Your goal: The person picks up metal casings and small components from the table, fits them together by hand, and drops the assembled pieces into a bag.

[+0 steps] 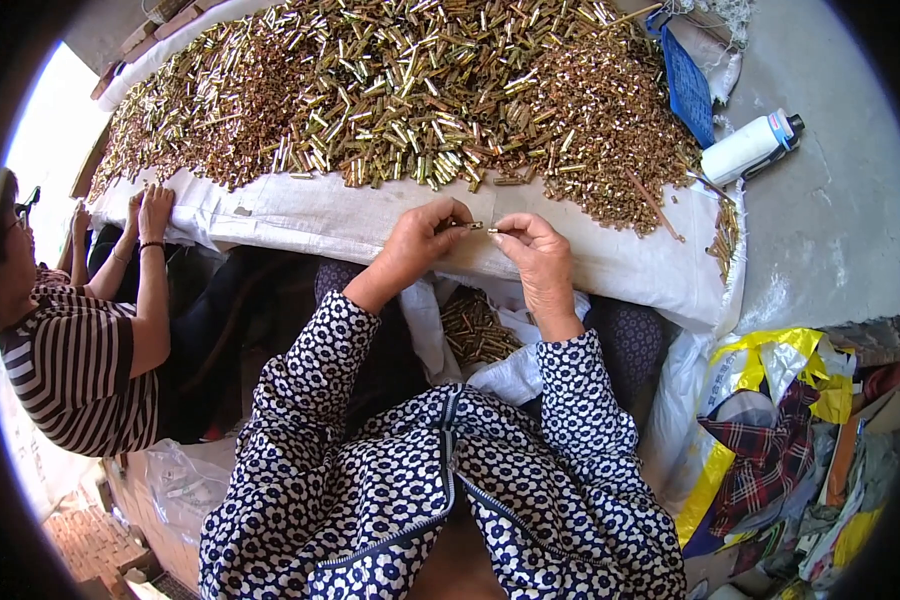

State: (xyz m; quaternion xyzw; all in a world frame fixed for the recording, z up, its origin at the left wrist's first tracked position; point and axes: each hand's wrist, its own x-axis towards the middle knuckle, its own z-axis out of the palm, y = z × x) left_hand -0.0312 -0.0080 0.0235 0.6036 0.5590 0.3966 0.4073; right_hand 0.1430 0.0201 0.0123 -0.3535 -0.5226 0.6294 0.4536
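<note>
Both of my hands are raised above the near edge of the white-covered table, close together, fingertips a small gap apart. My left hand pinches a small brass-coloured metal tube, its end pointing toward the other hand. Between the thumb and fingers of my right hand is a tiny shiny metal piece, too small to tell its kind. A wide pile of similar metal tubes covers the table beyond my hands. Smaller brown-gold metal pieces are heaped at its right side.
Below my hands, between my knees, a white sack holds several metal tubes. A co-worker in a striped shirt sits at the left, hands at the table edge. A blue plastic scoop and a white bottle lie at right, above bags and cloths.
</note>
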